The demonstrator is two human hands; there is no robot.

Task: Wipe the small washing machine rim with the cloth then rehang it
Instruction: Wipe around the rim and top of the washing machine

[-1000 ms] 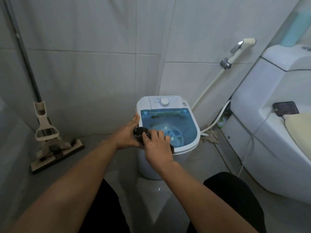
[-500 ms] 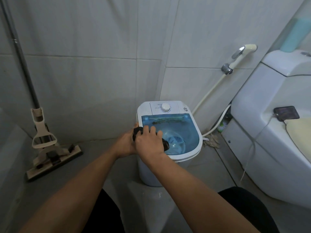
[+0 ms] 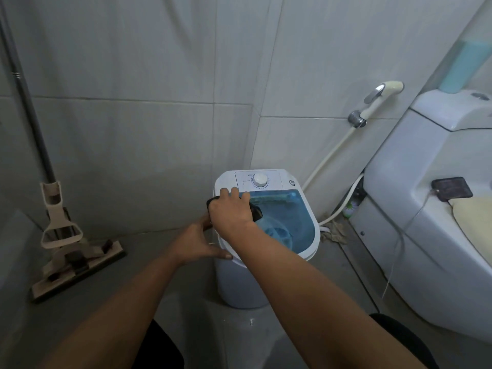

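Observation:
A small white washing machine (image 3: 310, 243) with a blue see-through lid and a round dial stands on the floor in the corner. My right hand (image 3: 231, 212) presses a dark cloth (image 3: 256, 212) onto the machine's left rim, near the back corner. Most of the cloth is hidden under the hand. My left hand (image 3: 197, 243) rests against the machine's left side just below the rim, fingers spread, thumb on the front edge.
A flat mop (image 3: 77, 259) leans against the wall at left. At right stands a white toilet (image 3: 415, 198) with a dark phone (image 3: 451, 188) on it. A bidet sprayer (image 3: 378, 101) and hose hang on the wall behind the machine.
My right hand has slid the cloth along the left rim from the front toward the back. My left hand let go of the cloth and dropped to the machine's side.

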